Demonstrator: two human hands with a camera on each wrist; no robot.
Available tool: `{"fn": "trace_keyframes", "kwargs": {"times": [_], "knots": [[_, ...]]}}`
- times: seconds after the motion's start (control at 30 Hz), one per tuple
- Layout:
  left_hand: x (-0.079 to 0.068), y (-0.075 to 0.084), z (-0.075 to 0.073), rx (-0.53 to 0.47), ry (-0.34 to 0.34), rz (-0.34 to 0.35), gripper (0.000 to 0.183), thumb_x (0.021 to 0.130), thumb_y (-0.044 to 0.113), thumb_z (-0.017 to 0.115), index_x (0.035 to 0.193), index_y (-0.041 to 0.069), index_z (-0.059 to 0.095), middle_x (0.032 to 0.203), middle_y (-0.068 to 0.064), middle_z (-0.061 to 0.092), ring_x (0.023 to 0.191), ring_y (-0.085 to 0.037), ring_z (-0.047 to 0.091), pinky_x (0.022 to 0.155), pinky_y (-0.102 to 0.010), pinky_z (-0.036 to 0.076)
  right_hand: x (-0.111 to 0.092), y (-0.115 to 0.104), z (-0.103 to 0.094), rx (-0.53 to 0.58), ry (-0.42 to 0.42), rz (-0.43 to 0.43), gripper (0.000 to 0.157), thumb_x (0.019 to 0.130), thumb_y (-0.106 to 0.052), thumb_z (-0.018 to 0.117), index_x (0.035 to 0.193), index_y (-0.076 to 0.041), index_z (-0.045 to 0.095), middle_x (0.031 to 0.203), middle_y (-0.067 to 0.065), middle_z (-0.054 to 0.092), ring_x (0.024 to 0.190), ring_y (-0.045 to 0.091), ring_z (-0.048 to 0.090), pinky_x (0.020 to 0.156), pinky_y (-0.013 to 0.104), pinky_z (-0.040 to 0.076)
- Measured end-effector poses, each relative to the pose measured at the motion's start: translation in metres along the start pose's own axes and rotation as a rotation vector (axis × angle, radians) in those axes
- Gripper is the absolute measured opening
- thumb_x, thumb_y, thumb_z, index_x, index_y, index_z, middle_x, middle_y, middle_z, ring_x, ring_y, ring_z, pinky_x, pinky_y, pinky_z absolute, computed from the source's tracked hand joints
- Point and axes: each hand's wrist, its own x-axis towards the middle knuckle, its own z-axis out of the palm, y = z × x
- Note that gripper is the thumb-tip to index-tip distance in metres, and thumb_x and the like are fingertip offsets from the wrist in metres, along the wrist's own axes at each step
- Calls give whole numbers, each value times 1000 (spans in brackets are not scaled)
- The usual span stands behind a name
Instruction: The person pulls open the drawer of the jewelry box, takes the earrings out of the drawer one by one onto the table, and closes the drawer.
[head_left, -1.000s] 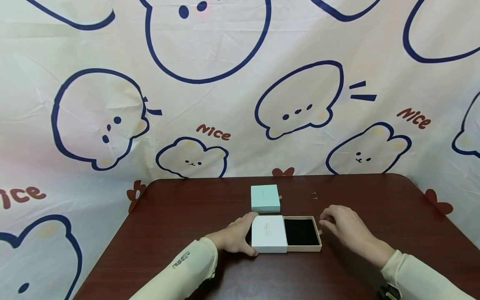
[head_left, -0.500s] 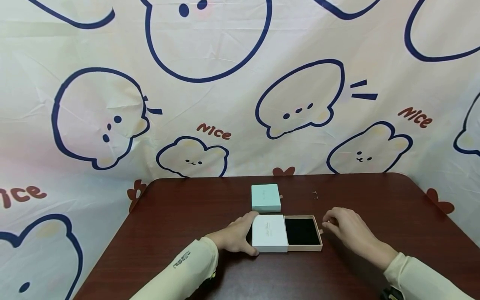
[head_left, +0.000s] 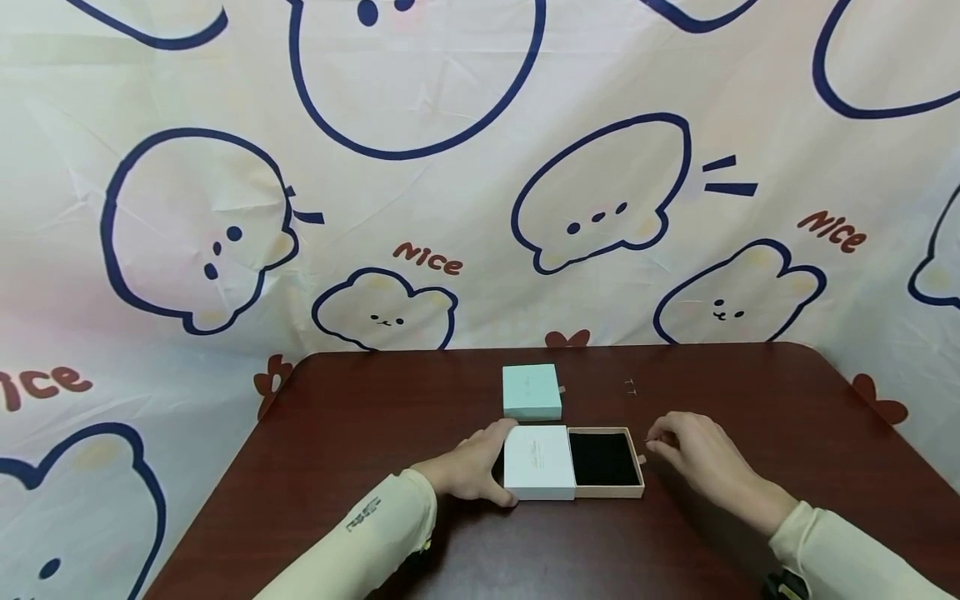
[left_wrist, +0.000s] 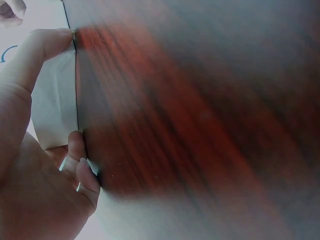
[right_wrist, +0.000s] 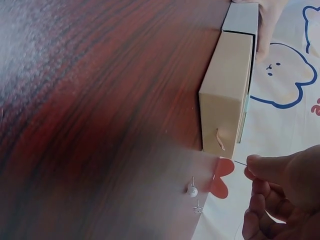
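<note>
My left hand [head_left: 476, 467] holds the left end of a white jewelry box [head_left: 543, 467], fingers behind it and thumb at the front. The left wrist view shows that thumb on the box's edge. Its drawer [head_left: 609, 493], with a black pad [head_left: 603, 460] inside, is pulled out to the right. Just beyond the drawer's ribbon tab, my right hand [head_left: 701, 458] pinches an earring between thumb and index finger. Only the earring's thin post [right_wrist: 241, 163] shows; its head is hidden. A pearl stud earring [right_wrist: 193, 191] and a second small stud [right_wrist: 198, 207] lie on the table.
A closed teal box [head_left: 531, 396] with a ribbon tab stands right behind the white one. The brown table [head_left: 360, 417] ends at a printed cloth [head_left: 480, 208] along its back and sides.
My right hand has shifted slightly to the right, away from the drawer's end, and keeps its pinch. The left hand and the boxes stay put; the head view tips slightly.
</note>
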Motion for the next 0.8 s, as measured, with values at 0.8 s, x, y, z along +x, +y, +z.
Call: {"fn": "trace_keyframes", "kwargs": {"times": [0.8], "knots": [[0, 1, -1, -1, 3, 0, 101, 72, 33, 89, 152, 13, 30, 141, -2, 49, 124, -22, 47, 104, -43, 40, -7, 10, 10, 6, -10, 30, 12, 83, -9, 80, 80, -17, 72, 69, -12, 59, 61, -2, 44, 56, 22, 37]]}}
